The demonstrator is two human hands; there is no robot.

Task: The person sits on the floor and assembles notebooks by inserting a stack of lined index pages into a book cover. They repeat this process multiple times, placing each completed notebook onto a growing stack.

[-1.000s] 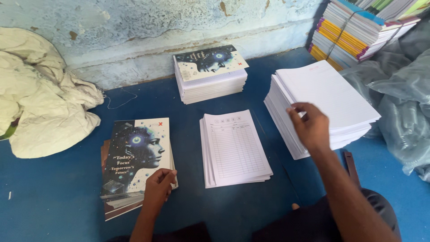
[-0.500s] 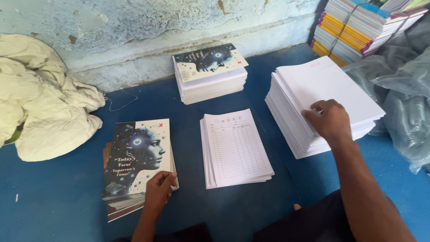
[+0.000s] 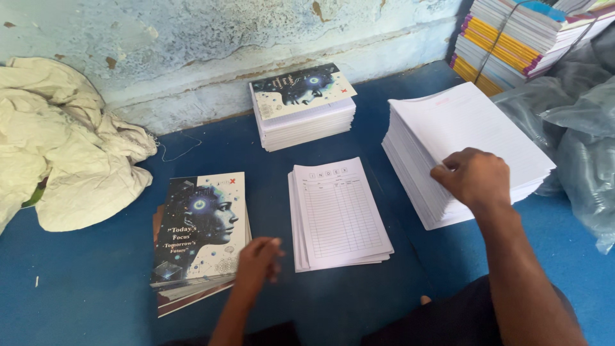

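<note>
Item: work surface, blue table (image 3: 96,301), seen from above against a peeling pale wall. Right hand (image 3: 474,178): lies on the near left part of the tall stack of blank ruled sheets (image 3: 474,128), fingers (image 3: 443,172) curled and pressed at the stack's left edge; whether they pinch a sheet cannot be told. The stack's long axis runs from the person out toward the wall, slightly skewed to the right. Left hand (image 3: 258,259): hovers loosely open and holds nothing, fingertips just beside the near right corner of the pile of printed covers (image 3: 200,234), which lies to its left and away; touching or just apart cannot be told, as the hand is blurred. Between the hands: a low pile of index sheets (image 3: 339,214), long axis also toward the wall, nearer to the left hand. Further back: a stack of finished notebooks (image 3: 302,106) against the wall. Far right corner: bundled notebooks with coloured spines (image 3: 506,38), cut off by the frame. Left: crumpled cream cloth (image 3: 64,154). Right edge: grey plastic wrapping (image 3: 576,134), partly out of view. The person's body below the forearms is cut off.
</note>
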